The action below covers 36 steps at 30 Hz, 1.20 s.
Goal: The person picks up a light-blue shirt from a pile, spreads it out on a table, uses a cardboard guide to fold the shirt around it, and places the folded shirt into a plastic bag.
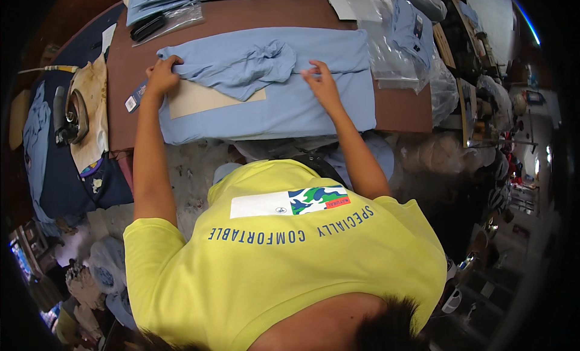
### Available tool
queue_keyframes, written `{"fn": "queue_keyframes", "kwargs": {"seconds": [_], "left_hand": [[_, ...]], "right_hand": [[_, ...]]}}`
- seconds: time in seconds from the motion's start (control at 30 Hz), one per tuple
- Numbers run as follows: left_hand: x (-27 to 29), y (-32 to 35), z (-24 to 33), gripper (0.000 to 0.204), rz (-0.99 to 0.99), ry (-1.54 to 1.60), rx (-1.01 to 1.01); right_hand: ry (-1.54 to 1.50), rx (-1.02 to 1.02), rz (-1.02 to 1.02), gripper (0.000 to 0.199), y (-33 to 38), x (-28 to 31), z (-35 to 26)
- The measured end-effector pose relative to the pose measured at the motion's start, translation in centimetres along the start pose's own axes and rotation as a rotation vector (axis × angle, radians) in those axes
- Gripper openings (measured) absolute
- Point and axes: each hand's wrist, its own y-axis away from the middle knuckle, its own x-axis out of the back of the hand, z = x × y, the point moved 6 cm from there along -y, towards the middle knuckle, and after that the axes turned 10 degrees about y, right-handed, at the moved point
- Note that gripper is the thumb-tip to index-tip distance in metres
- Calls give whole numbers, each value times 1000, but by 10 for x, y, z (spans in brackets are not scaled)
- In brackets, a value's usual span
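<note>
Hands (162, 78) (323, 84) pinching light-blue shirt (272, 97) on surface (399, 106), folding sleeves inward over cardboard (193, 100); body toward six o'clock lying unfolded.

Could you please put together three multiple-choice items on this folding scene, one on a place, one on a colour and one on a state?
1. Where does the iron sit?
A. On the padded surface to the person's left
B. On the light blue shirt
C. Among the plastic bags on the right

2. What colour is the shirt spread on the brown table?
A. Yellow
B. Light blue
C. White

3. What is the left hand doing?
A. Hanging clear of the table
B. Holding the iron
C. Gripping a bunched fold of the shirt

Answers: 1 A, the iron rests on stained cloth left of the table. 2 B, the fabric is pale blue over a beige folding board. 3 C, its fingers close on the fabric, while the right hand pinches it further right.
</note>
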Motion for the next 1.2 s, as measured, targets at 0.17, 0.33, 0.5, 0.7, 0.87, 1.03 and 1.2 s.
{"fn": "queue_keyframes", "kwargs": {"seconds": [0.17, 0.33, 0.5, 0.7, 0.87, 1.03, 1.2], "left_hand": [[-9, -18, -3, 38, -2, -13, 1], [-12, -17, -7, 32, 31, -170, 74], [-22, -23, -3, 25, 97, -328, 118], [-25, -26, 6, 27, 88, -419, 179], [-30, -30, 13, 30, 123, -459, 188], [-8, 1, 7, 35, 383, -317, 73], [30, 115, -2, 52, 1148, 3, 25]], "right_hand": [[317, 158, -40, 30, -30, -50, -34], [218, 274, 367, 10, -52, 1, -51], [491, 234, 279, 18, -64, 16, -1], [579, 554, 100, 26, -61, -48, -22], [651, 286, 315, 36, -79, 3, -7], [535, 322, 151, 47, -50, 58, 42], [450, -64, 253, 33, 38, 169, 160]]}}
